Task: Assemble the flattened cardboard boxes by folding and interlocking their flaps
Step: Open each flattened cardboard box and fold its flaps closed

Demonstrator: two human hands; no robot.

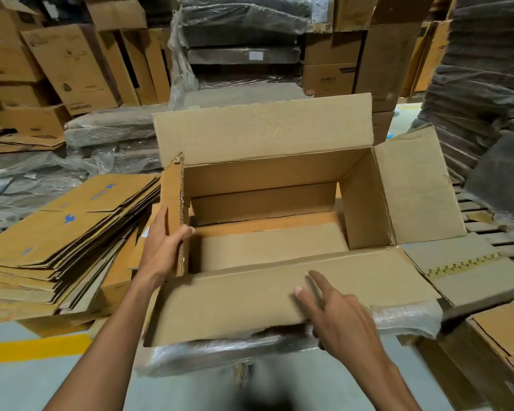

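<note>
Seemingly closing box top, centre frame; left flap gripped in left hand; right hand straight-fingered over near flap; next, folding inward.

I saw a yellow stripe on the grey floor, wooden pallet slats at right, and plastic-wrapped bundles stacked at the back beside printed cartons.

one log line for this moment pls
left hand grips left flap | right hand fingers straight on near flap | brown cardboard box top open
</note>
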